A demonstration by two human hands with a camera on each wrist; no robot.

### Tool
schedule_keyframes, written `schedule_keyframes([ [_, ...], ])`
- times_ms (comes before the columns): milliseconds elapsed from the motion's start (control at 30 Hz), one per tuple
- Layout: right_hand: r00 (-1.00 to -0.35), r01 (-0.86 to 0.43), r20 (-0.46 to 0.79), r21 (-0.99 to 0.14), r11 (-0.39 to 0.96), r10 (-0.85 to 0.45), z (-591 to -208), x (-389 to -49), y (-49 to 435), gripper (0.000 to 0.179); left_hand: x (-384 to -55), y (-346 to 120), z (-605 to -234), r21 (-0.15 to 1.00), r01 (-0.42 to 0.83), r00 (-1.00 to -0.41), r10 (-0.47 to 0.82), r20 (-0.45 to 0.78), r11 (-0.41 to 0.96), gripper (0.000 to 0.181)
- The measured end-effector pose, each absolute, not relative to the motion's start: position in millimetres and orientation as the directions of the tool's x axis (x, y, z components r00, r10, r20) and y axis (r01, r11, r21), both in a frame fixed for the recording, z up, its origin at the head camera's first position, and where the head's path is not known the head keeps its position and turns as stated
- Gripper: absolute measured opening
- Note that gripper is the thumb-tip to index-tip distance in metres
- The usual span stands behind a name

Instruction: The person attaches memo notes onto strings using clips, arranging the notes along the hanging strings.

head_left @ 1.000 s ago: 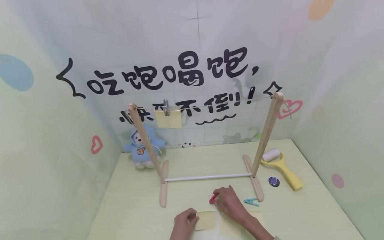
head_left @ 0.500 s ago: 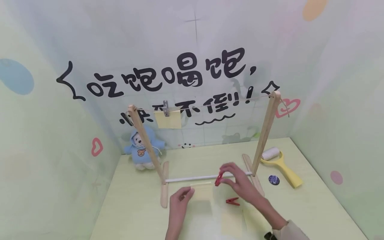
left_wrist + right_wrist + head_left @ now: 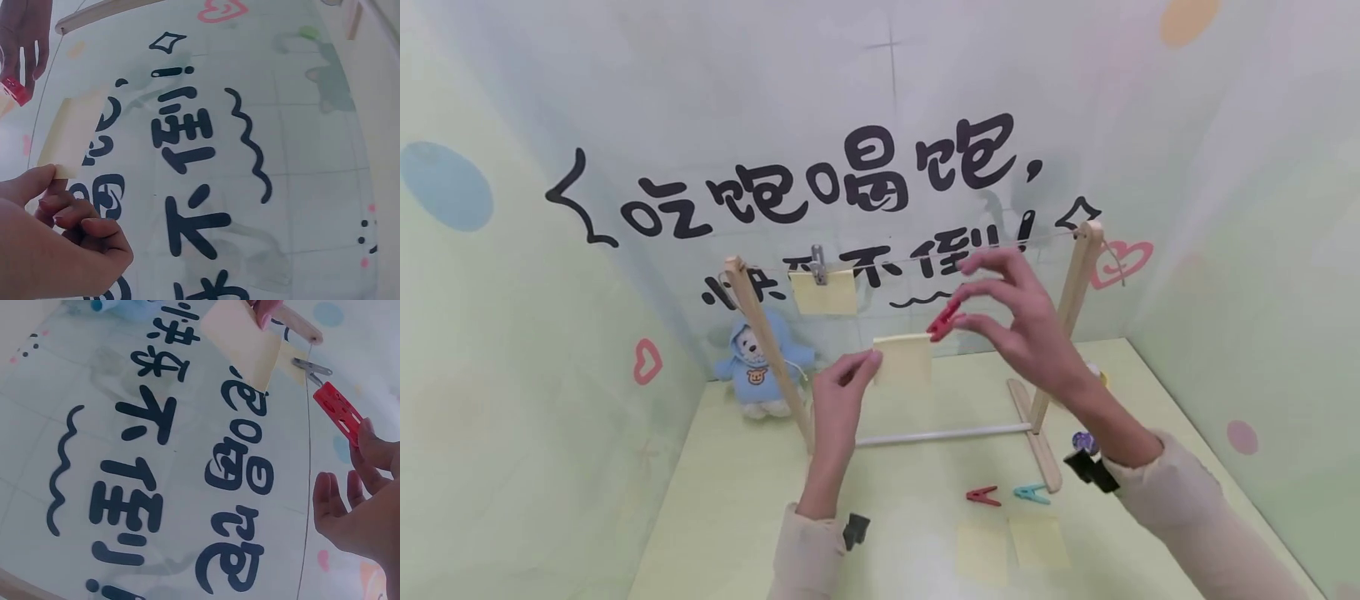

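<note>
My left hand [image 3: 838, 400] pinches a pale yellow sticky note [image 3: 904, 364] by its left edge, holding it up in the air. At the note's upper right corner, my right hand [image 3: 1030, 337] pinches a red clothespin [image 3: 943, 322] between thumb and fingers. In the right wrist view the clothespin [image 3: 338, 412] points toward the thin string [image 3: 309, 462] stretched between the wooden posts. In the head view, the held note is below string height. Another yellow note [image 3: 835, 298] hangs from the string at left under a metal clip [image 3: 818, 265].
A second red clothespin [image 3: 982, 496], a teal clothespin [image 3: 1032, 494] and two yellow notes [image 3: 982, 552] lie on the table. The wooden frame's right post [image 3: 1078, 279] and white bar [image 3: 940, 436] stand behind. A plush bear [image 3: 760, 375] sits left; my right forearm partly hides a lint roller.
My left hand has lifted the sticky note off the table toward the string. My right hand has picked up the red clothespin and raised it beside the note.
</note>
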State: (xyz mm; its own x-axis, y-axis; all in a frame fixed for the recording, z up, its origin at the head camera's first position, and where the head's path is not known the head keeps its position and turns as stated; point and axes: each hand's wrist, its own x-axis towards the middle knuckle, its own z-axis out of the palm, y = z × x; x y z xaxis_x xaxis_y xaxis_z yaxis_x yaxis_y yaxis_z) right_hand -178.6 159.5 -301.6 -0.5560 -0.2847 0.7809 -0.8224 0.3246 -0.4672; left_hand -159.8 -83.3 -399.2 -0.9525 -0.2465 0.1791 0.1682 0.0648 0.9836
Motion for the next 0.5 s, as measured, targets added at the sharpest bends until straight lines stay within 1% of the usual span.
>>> schedule_keyframes([
  [133,-0.552,-0.822,0.783,-0.453,0.344,-0.288,-269,-194,153,0.022,-172,-82,-372,0.982,0.187,-0.957,-0.225,0.184,0.007,0.023],
  [267,-0.552,-0.821,0.785,-0.451,0.351,-0.283,-249,-209,147,0.018,-180,-80,-357,0.971,0.232,-0.951,-0.222,0.214,-0.059,0.023],
  [433,-0.608,-0.780,0.751,-0.502,0.374,-0.257,-237,-228,143,0.013,-188,-75,-348,0.948,0.266,-0.950,-0.215,0.227,-0.173,0.021],
  [500,-0.629,-0.764,0.734,-0.523,0.379,-0.256,-235,-233,141,0.012,-191,-74,-345,0.943,0.274,-0.949,-0.212,0.233,-0.190,0.021],
])
